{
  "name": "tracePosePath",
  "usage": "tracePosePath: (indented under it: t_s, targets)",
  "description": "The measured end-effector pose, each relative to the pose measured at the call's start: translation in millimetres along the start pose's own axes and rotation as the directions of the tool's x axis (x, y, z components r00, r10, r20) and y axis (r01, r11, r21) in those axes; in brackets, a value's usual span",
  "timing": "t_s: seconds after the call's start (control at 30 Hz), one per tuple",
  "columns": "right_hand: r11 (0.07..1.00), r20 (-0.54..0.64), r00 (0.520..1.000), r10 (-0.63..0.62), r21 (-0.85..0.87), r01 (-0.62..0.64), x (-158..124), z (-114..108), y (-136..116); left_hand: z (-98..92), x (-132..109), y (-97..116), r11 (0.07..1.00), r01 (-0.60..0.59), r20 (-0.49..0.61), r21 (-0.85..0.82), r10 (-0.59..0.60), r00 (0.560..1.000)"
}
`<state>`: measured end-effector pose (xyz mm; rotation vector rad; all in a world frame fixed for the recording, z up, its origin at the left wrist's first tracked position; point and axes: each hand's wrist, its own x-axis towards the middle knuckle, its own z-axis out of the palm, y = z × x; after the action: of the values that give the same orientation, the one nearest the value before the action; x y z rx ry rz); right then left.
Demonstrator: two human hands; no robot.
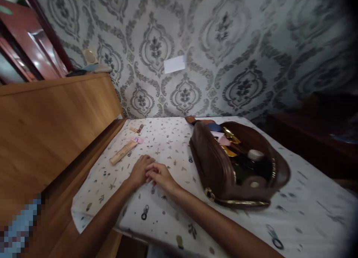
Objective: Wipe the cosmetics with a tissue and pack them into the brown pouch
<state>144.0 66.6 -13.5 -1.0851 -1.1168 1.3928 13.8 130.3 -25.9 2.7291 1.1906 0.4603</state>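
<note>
Brown zip-top bag, gaping, probably for easy access; your left hand and right hand touch, fingers loosely bent, grasping nothing visible, near beige tube.

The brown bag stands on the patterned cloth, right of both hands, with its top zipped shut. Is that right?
Not quite: the brown bag is open, not zipped shut; the head view shows a white cap inside. It does stand on the patterned cloth, right of the left hand and right hand.
</note>
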Motion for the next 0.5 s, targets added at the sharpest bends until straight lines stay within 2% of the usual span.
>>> tracePosePath:
  t_s: [0.07, 0.17, 0.3, 0.4, 0.5]
  targets:
    - [0.998, -0.049, 0.999, -0.014, 0.055, 0.016, 13.1, 9.3, 5.6, -4.8, 0.9, -1.3, 0.999, 0.048, 0.035, 0.019, -0.049, 0.998]
    - [0.996, -0.087, 0.994, -0.066, 0.049, 0.071, 22.0, 12.0, 14.4, -9.0, 6.3, -6.2, 0.985, 0.147, 0.038, 0.09, -0.151, 0.988]
    - [0.991, -0.053, 0.99, -0.132, -0.045, 0.13, 22.1, 4.6, 26.8, -14.4, 24.7, -21.6, 0.974, 0.198, -0.016, 0.112, -0.197, 0.98]
    - [0.977, -0.012, 0.986, -0.164, -0.143, 0.16, 19.7, 2.5, 31.6, -28.1, 52.9, -40.6, 0.964, 0.243, -0.082, 0.108, -0.235, 0.968]
    - [0.962, 0.003, 0.985, -0.17, -0.219, 0.166, 17.1, 4.3, 30.8, -45.5, 95.7, -65.2, 0.931, 0.348, -0.16, 0.109, -0.329, 0.931]
